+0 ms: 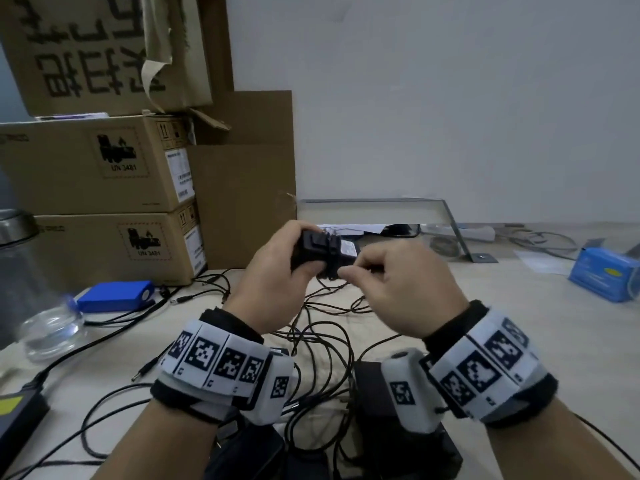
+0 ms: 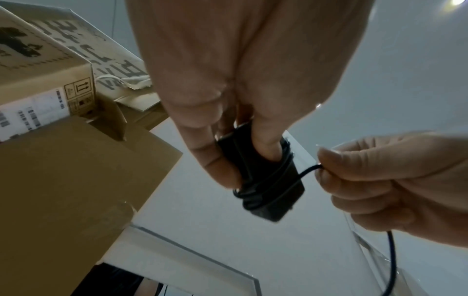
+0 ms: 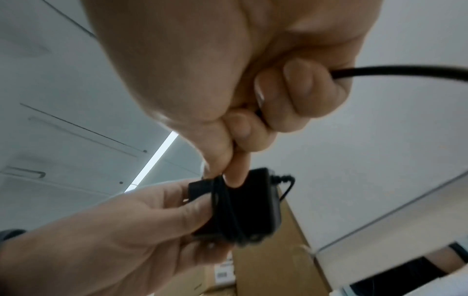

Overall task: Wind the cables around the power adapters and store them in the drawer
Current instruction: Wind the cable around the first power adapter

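Observation:
My left hand (image 1: 273,271) grips a small black power adapter (image 1: 317,249) held up above the desk. A few turns of its thin black cable (image 2: 266,187) lie round the adapter (image 2: 268,180). My right hand (image 1: 391,282) pinches that cable (image 2: 307,170) close to the adapter's right side; the rest of it runs out past the curled fingers (image 3: 301,94) as a black cable (image 3: 395,71). In the right wrist view the adapter (image 3: 253,206) sits between both hands. Below my wrists lie more black adapters (image 1: 391,424) in a tangle of loose cables (image 1: 322,341). No drawer shows.
Stacked cardboard boxes (image 1: 104,168) stand at the back left. A blue battery pack (image 1: 114,296) and a clear plastic bottle (image 1: 48,327) lie at the left. A blue box (image 1: 606,275) sits at the far right, a glass-and-metal frame (image 1: 450,230) behind.

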